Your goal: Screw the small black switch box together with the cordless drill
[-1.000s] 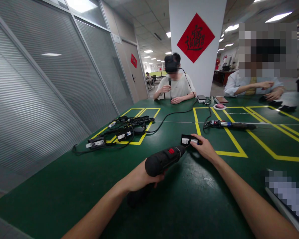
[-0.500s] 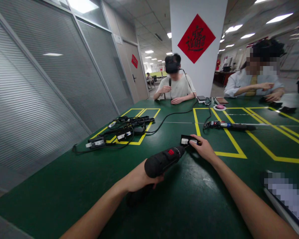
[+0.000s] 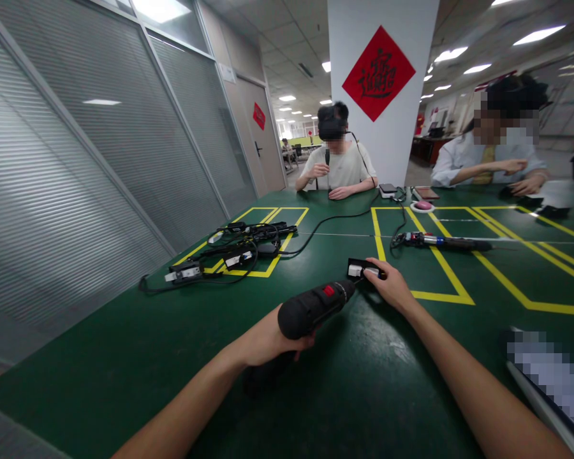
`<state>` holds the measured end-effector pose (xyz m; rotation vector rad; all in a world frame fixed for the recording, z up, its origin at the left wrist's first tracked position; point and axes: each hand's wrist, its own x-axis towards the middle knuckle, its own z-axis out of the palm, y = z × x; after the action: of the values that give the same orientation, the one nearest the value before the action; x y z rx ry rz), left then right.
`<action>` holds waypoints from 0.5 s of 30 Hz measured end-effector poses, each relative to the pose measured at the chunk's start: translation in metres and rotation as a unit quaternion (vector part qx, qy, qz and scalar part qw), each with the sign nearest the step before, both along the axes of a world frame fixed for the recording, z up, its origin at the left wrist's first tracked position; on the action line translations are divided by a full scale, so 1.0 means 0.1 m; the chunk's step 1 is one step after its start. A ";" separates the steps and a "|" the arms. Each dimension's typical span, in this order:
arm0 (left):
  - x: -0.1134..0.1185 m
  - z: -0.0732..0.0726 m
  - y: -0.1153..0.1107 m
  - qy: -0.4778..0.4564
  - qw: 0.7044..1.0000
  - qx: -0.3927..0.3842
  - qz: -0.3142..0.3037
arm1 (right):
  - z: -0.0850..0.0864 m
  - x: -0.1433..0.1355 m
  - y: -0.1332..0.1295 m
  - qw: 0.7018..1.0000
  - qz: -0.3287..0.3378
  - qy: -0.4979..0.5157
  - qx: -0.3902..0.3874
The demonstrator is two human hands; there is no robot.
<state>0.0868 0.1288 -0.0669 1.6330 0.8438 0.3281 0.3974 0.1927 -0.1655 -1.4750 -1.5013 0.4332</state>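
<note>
A black cordless drill [image 3: 310,311] with a red switch on top is held by the grip in my left hand [image 3: 272,338]. Its chuck and thin bit point right and away from me, the tip ending at a small black box with white labels [image 3: 356,271]. That box, perhaps a power adapter, is pinched in the fingers of my right hand [image 3: 386,280] on the green table [image 3: 354,395]. Whether the bit touches the box I cannot tell. Part of the drill's handle is hidden behind my left hand and in shadow.
Several black adapters with tangled cables [image 3: 249,245] lie at the left inside yellow tape. A cable-ended black tool [image 3: 440,241] lies at the right. A pixelated flat object [image 3: 550,376] is at the near right. Two people wearing headsets sit across the table, one holding a black-handled tool [image 3: 328,157].
Almost nothing differs. The view has shifted very slightly, while both hands, the drill and the small black box keep their places.
</note>
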 end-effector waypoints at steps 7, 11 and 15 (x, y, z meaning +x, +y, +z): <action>0.00 -0.01 0.01 0.004 1.000 0.000 -0.002 | -0.02 0.01 0.00 1.000 0.004 0.002 -0.001; 0.00 -0.02 0.01 0.003 1.000 0.002 -0.001 | -0.04 0.03 0.03 1.000 0.013 0.007 0.000; 0.00 -0.02 0.00 0.008 1.000 0.007 -0.009 | -0.04 0.04 0.05 1.000 0.020 0.006 0.005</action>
<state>0.0864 0.1289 -0.0693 1.6574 0.8413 0.3095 0.4015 0.1977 -0.1698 -1.4342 -1.5237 0.4567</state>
